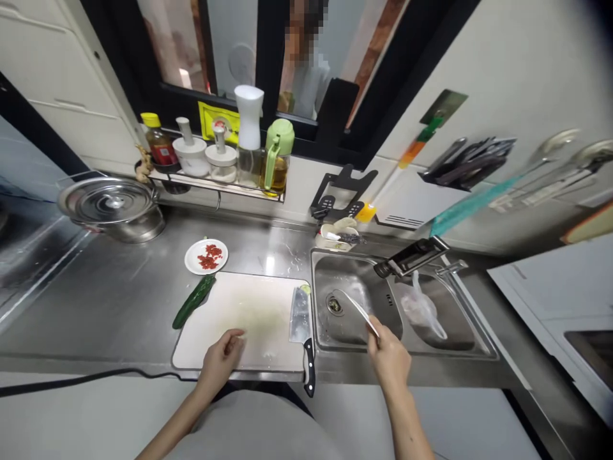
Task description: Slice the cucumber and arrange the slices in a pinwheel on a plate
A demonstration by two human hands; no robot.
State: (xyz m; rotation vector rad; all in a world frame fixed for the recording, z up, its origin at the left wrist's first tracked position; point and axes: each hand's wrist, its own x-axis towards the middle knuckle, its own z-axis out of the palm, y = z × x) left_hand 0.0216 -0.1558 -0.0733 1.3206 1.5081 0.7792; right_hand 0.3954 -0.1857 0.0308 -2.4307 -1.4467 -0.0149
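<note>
My right hand (390,358) grips the rim of a thin white plate (360,309), which is tilted nearly edge-on above the left sink basin. Over the lower edge of the white cutting board (205,338), my left hand (224,352) is closed, fingers curled together; whatever it may hold is too small to make out. A pale green wet smear marks the board's middle. On the board's right side lies a cleaver (301,319) with a black handle, a small green slice (305,289) by its tip. A cucumber (194,301) rests against the board's left edge.
Behind the board stands a small white plate (192,259) of chopped red pieces. A lidded steel pot (138,223) is at the left. The double sink (354,271) has a black faucet (412,255) and a plastic bag (421,310). Seasoning bottles line a wall shelf (215,184).
</note>
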